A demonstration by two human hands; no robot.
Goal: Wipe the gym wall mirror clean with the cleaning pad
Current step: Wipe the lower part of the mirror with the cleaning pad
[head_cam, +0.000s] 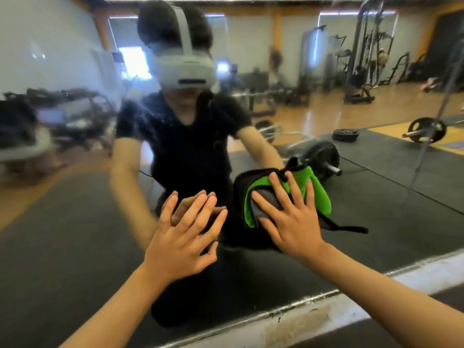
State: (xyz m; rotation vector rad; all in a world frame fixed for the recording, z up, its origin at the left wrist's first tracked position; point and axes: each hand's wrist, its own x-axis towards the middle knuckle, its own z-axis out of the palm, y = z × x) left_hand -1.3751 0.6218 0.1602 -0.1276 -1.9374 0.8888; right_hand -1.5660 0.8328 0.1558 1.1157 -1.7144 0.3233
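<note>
pressing green cleaning pad (288, 194) flat on mirror (75, 197) — right hand (291, 222), left hand (183, 237) spread

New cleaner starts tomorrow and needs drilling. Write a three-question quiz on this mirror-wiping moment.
1. True or false: the right hand presses the cleaning pad flat against the mirror.
2. What is the left hand doing? A) gripping the pad B) fingers spread at the bare glass C) holding a spray bottle
3. Fill in: the pad's bright colour is ____.

Key: 1 true; 2 B; 3 green.
</note>
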